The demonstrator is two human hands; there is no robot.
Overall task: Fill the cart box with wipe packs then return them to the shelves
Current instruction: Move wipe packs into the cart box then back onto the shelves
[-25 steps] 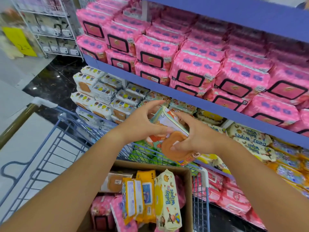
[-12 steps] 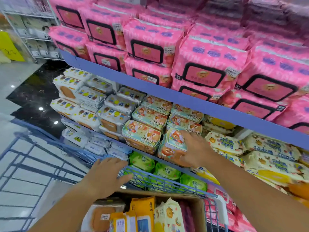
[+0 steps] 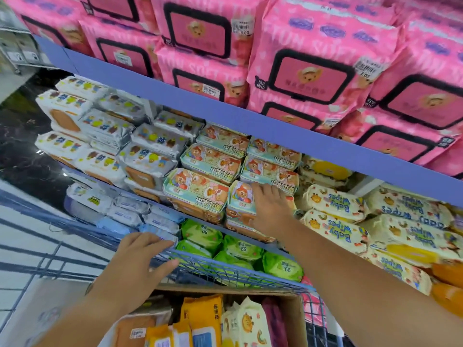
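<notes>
A pale green wipe pack with cartoon bears sits at the front of the middle shelf, on top of another pack of the same kind. My right hand is on it, fingers over its top edge and palm against its front. My left hand rests on the blue wire cart rim with its fingers spread and nothing in it. Below, the cardboard cart box holds several upright packs, among them a yellow pack and a cream pack.
A blue shelf board carries stacked pink packs above. White packs lie left of the bear packs and cream Baby Wipes packs lie right. Green packs fill the lower shelf behind the cart rim.
Both hands held the bear pack over the cart a second ago. My right hand has carried it onto the middle shelf, and my left hand has dropped to the cart rim.
</notes>
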